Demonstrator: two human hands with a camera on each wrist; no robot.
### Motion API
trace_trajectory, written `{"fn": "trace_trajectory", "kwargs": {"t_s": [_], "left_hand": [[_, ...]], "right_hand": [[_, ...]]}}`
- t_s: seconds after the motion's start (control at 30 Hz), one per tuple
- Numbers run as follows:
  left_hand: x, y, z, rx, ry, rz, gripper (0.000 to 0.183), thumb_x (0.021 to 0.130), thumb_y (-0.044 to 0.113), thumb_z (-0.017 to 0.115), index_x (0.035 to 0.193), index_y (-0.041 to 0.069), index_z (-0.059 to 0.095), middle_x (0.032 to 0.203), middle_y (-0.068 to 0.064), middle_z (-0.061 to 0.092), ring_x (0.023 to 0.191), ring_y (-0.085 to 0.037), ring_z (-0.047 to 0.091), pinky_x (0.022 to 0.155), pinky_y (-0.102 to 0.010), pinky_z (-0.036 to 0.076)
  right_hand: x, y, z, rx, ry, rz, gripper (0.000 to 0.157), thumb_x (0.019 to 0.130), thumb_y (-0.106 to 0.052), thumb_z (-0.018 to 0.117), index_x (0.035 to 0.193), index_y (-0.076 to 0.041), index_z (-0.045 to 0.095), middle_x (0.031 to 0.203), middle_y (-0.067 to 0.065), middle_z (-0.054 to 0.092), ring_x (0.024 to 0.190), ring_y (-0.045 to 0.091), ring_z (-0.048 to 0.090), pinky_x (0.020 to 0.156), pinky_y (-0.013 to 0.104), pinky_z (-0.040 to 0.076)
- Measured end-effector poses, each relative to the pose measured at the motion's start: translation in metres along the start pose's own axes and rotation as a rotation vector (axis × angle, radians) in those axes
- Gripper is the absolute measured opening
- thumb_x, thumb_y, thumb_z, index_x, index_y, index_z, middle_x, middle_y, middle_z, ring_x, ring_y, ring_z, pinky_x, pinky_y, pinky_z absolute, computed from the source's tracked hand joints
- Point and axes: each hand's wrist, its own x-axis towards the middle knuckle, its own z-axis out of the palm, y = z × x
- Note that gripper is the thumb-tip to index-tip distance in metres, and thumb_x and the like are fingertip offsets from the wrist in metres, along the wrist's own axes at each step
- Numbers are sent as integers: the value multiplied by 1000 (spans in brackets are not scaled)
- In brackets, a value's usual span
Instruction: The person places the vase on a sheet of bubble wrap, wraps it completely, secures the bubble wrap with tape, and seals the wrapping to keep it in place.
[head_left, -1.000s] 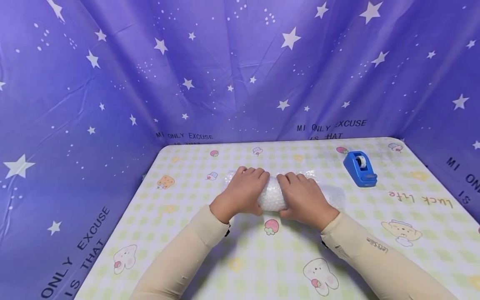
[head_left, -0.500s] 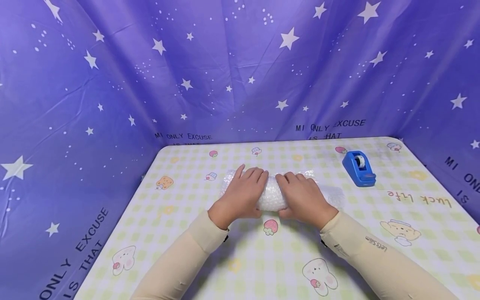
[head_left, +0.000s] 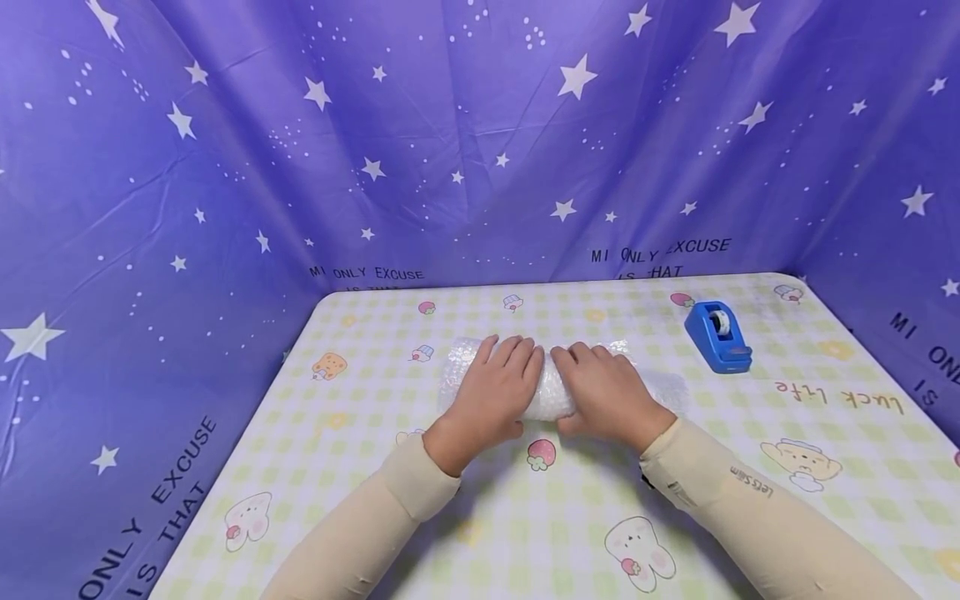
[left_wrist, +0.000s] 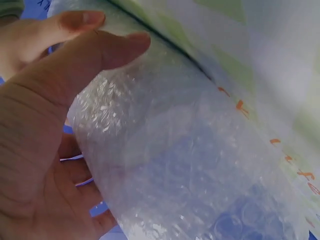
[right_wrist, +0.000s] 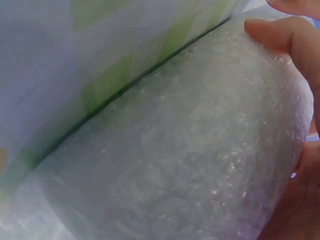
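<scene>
Head view: my left sleeve [head_left: 375,512] and right sleeve [head_left: 750,500] lie nearest, on the near side of the bubble-wrap roll [head_left: 545,398]. My left hand [head_left: 491,387] grips the roll left of its middle, my right hand [head_left: 609,390] right of it, fingers over the far side and thumbs on the near side. The roll rests crosswise on the checked tablecloth [head_left: 570,533], under both palms. I judge that if either grip slackens, the springy film could unwind, as no tape shows holding it; squeezing unevenly could skew it, and pressing hard could pop bubbles. A clear flap [head_left: 670,393] right of the roll could catch and crease. Beyond and right of the roll stands a blue tape dispenser [head_left: 718,342]; behind them hangs the starry purple curtain [head_left: 450,125]. Counted: two sleeves, two hands, one roll, one flap, one dispenser.
</scene>
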Motion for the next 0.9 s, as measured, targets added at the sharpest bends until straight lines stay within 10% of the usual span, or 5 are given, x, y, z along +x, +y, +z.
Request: {"fn": "trace_trajectory", "kwargs": {"t_s": [0.3,0.9], "left_hand": [[5,4,4,31,113,-11,77,62,39,89,125,10,57,112,-2,59,105,-23,59,96,-38,43],[5,1,-7,19,71,48,71,57,46,87,113,13,57,100,1,59,94,-21,60,90,-34,43]], "right_hand": [[1,3,2,5,21,-23,86,56,-50,86,124,-4,60,102,15,66,80,34,64,58,51,55],[-3,-2,-3,15,-32,0,85,55,-51,86,122,-5,60,98,12,64,78,32,62,58,50,54]]}}
